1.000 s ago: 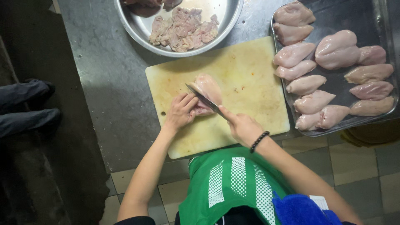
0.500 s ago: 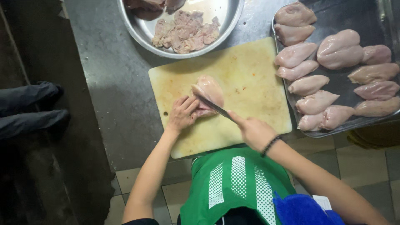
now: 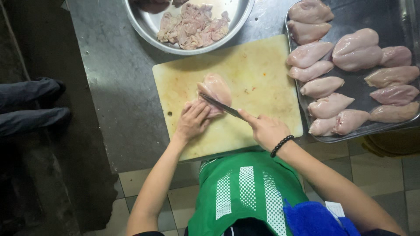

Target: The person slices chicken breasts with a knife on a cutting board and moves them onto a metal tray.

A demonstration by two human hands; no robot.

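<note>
While the left hand [image 3: 192, 121] presses flat, fingers spread, on a raw chicken breast [image 3: 214, 92] lying on the yellowed cutting board [image 3: 262, 74], the right hand [image 3: 267, 130] grips a knife [image 3: 221, 106] across it; a steel bowl [image 3: 148, 30] of trimmings and a tray [image 3: 354, 13] of breasts flank the board

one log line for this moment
left hand: pressing chicken breast | right hand: knife slicing into it | on: cutting board

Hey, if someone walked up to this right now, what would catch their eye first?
Mid-frame, the right hand draws a knife across a raw chicken breast that the left hand steadies on the yellowed cutting board. A tray of whole breasts sits at right, a steel bowl of cut meat above.
</note>
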